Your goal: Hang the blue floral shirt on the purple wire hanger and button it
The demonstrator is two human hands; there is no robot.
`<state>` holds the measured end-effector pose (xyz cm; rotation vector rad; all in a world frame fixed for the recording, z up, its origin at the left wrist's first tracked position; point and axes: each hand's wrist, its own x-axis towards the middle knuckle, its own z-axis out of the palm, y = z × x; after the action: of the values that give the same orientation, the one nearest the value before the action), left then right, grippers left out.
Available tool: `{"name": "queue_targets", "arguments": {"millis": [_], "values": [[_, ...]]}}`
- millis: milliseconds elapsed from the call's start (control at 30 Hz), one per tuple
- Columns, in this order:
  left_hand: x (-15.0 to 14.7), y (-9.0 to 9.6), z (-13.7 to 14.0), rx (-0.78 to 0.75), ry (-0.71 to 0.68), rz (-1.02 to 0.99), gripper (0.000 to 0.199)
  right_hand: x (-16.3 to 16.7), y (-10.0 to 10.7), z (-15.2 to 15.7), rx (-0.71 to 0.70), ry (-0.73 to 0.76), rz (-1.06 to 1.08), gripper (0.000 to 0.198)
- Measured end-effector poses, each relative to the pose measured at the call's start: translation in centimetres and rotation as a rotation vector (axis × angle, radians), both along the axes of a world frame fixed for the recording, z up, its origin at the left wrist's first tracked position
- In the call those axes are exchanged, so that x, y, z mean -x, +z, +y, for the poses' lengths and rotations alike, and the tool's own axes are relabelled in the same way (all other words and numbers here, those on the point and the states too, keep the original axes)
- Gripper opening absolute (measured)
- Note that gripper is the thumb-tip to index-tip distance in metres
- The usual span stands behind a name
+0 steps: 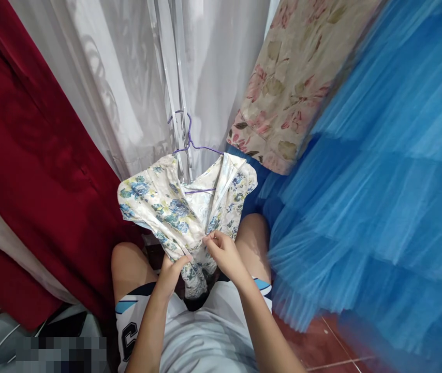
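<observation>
A white blouse [182, 207] with blue and green flowers hangs on a thin purple wire hanger [190, 129] between my knees. Its V-shaped neckline lies open, and the hanger's lower bar shows through it. My left hand [174, 267] grips the blouse's left side edge, thumb on top and the other fingers hidden behind the cloth. At the bottom of the neckline, my right hand [219, 248] pinches the front of the blouse between thumb and fingertips. The lower end of the blouse hangs bunched between my legs.
Dark red cloth [50, 171] hangs at the left. White sheer fabric [213, 62] with pale straps [166, 62] is behind the hanger. A beige floral cloth [283, 93] and a layered blue tulle skirt [380, 197] hang at the right, above red floor tiles [322, 342].
</observation>
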<state>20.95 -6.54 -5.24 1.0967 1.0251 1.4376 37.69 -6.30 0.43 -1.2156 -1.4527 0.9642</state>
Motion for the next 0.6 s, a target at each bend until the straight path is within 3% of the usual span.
{"name": "queue_targets", "arguments": {"millis": [33,133,200,267,367,467,600], "values": [[0.0,0.1,-0.1,-0.048,0.096,0.014,0.067,0.0,0.2,-0.1,0.020,0.008,0.037,0.023],[-0.1,0.8,-0.5,-0.321,0.568,0.192,0.077,0.1,0.7,-0.3,0.059,0.010,0.097,0.026],[-0.5,1.4,-0.9,-0.464,0.694,0.353,0.066,0.4,0.7,-0.3,0.081,0.041,0.096,0.027],[-1.3,1.8,-1.3,-0.467,0.533,0.454,0.043,0.8,0.7,-0.4,0.103,0.117,0.103,0.027],[-2.5,1.5,-1.5,-0.344,0.267,0.473,0.016,1.3,0.9,-0.6,0.109,0.198,0.126,0.026],[-3.1,0.8,-1.3,-0.301,0.223,0.483,0.016,1.8,1.9,-0.7,0.108,0.180,0.177,0.026],[-2.6,0.8,-0.6,-0.354,0.253,0.445,0.011,2.5,3.3,-0.1,0.106,0.172,0.266,0.026]]}}
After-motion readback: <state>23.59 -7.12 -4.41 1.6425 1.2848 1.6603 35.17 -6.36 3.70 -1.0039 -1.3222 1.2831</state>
